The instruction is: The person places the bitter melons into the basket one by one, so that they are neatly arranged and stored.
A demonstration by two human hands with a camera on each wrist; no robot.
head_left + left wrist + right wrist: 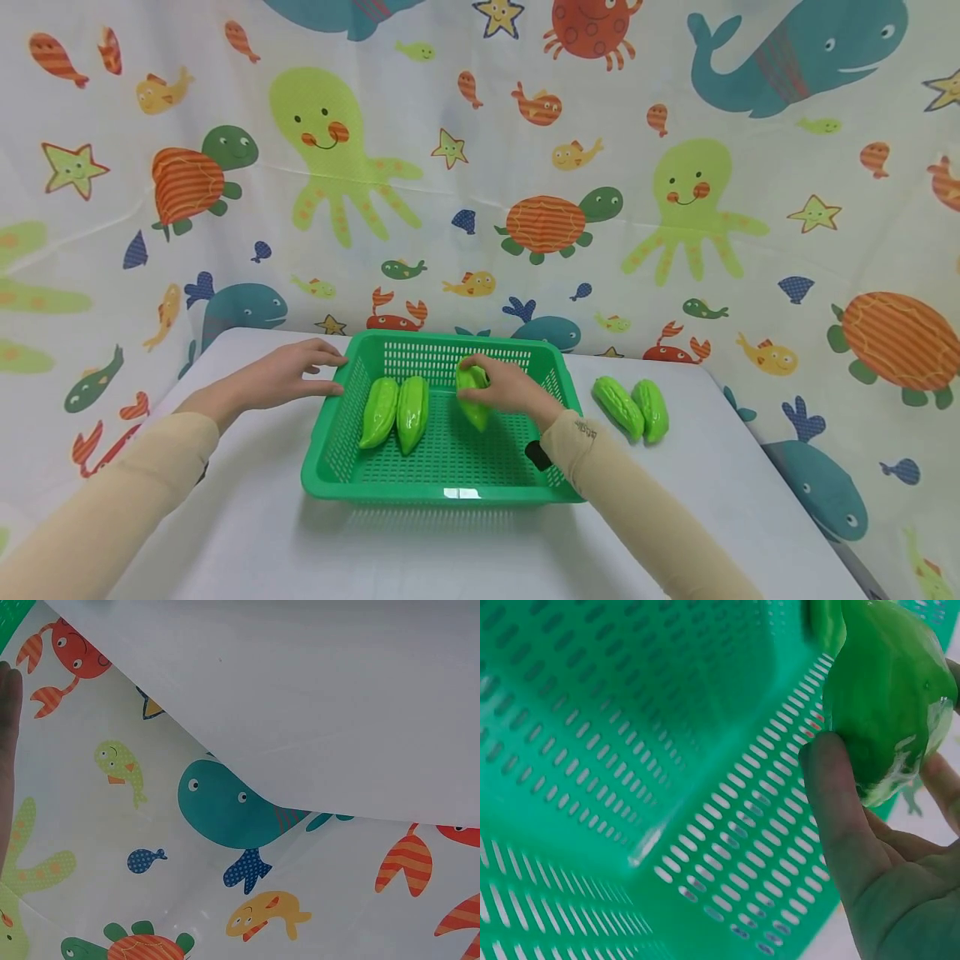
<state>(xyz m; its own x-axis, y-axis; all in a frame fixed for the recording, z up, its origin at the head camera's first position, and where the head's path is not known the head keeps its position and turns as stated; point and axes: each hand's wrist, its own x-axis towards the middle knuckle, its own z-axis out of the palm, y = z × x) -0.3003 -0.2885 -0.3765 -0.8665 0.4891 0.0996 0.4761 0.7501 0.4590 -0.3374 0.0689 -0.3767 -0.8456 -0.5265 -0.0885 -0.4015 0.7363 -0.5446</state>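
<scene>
My right hand (504, 385) grips a glossy green bitter melon (472, 402) inside the green plastic basket (450, 492). In the right wrist view the thumb and fingers of that hand (900, 885) close round the thick end of the bitter melon (889, 690). Two more bitter melons (396, 414) lie side by side in the left part of the basket. My left hand (288, 375) has its fingertips at the basket's left rim, fingers extended. Only a sliver of the left hand (7, 750) shows in the left wrist view.
Right of the basket, two bitter melons (632, 408) lie together on the white table (720, 467). A curtain with printed sea animals (465, 183) hangs close behind the table and along its sides. The basket has slotted walls and a raised rim.
</scene>
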